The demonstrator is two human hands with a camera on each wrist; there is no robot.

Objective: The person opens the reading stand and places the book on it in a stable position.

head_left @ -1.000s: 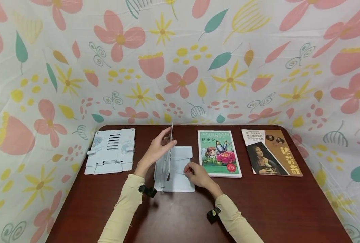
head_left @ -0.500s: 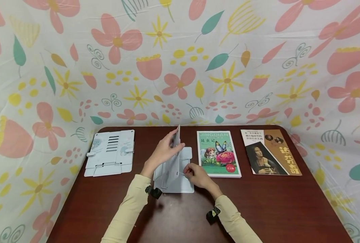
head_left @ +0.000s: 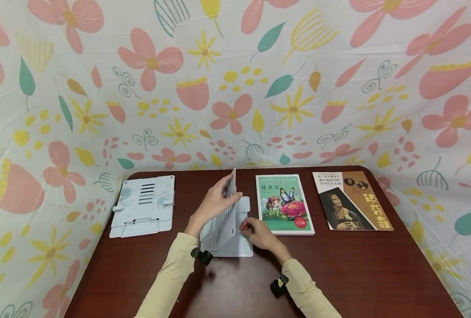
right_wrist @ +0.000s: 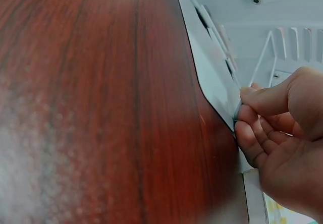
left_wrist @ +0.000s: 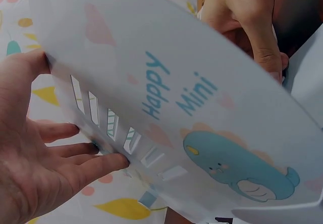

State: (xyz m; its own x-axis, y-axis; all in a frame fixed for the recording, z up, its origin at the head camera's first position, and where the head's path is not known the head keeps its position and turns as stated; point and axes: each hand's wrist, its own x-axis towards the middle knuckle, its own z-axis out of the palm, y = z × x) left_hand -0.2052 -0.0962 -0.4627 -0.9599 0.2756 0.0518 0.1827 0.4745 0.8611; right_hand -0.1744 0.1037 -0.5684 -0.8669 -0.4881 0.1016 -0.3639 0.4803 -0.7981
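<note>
A white book stand stands partly unfolded at the table's middle, its slotted panel (head_left: pixel 227 223) steeply raised over the flat base (head_left: pixel 241 250). My left hand (head_left: pixel 214 203) grips the panel by its upper edge, thumb on one face and fingers on the other. In the left wrist view the panel (left_wrist: pixel 237 166) shows blue lettering and a blue cartoon dinosaur. Low at the stand's right side, my right hand (head_left: pixel 260 234) pinches a thin wire leg (right_wrist: pixel 260 57) between thumb and fingertips. In the right wrist view that hand (right_wrist: pixel 282 128) is right beside the base's edge.
A second white book stand (head_left: pixel 142 203) lies folded flat at the left. Right of my hands lies a green children's book (head_left: pixel 285 203), then a brown art book (head_left: pixel 355 201). Behind the dark wooden table (head_left: pixel 116 282) hangs a flowered curtain (head_left: pixel 235 66).
My left hand has moved slightly right and the panel has swung from nearly edge-on, so more of its face shows. The right hand stays low at the stand, still pinching.
</note>
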